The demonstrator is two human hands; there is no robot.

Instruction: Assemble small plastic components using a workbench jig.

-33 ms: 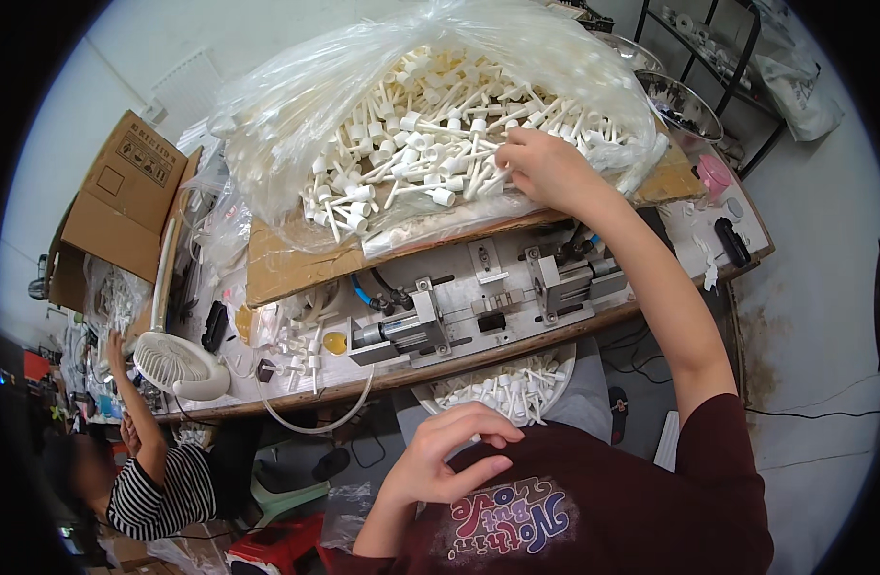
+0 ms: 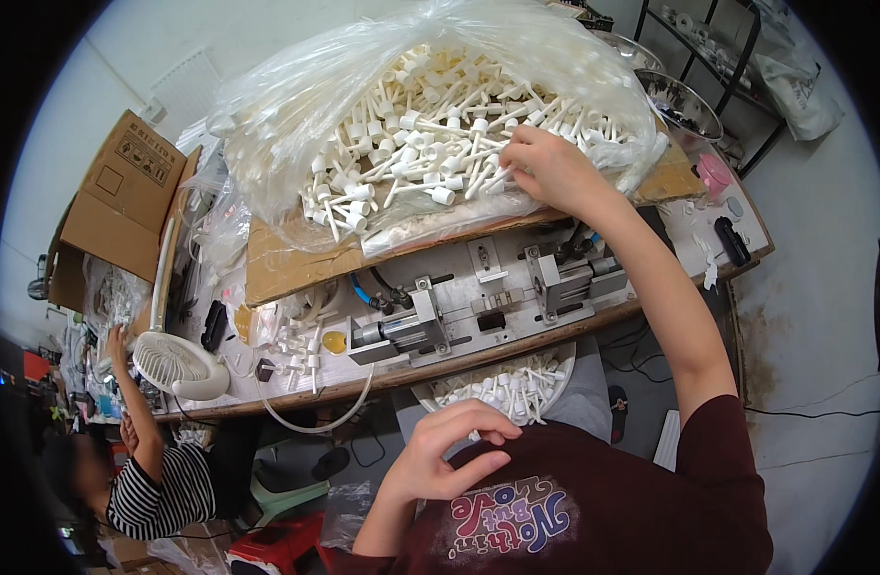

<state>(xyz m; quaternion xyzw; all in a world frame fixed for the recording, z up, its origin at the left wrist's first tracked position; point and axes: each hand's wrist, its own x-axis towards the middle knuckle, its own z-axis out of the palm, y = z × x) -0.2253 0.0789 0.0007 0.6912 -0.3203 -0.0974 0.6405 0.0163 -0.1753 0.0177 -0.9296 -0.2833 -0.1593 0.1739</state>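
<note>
My right hand (image 2: 553,172) reaches to the front edge of a heap of white plastic sticks with cup-shaped ends (image 2: 430,144), which spills from a large clear plastic bag (image 2: 277,125). Its fingers are bent into a pinch around one white stick (image 2: 500,176) at the edge of the heap. My left hand (image 2: 451,450) hovers in front of my chest with nothing in it, thumb apart from the curved fingers. Just beyond it, on my lap, a round bowl (image 2: 568,381) holds more of the white pieces.
Between bag and lap, a metal clamping fixture (image 2: 406,335) with air hoses sits along the table edge. Cardboard (image 2: 267,259) lies under the bag. To the left are a white fan (image 2: 181,367), a carton (image 2: 124,206) and a person in a striped shirt (image 2: 162,489).
</note>
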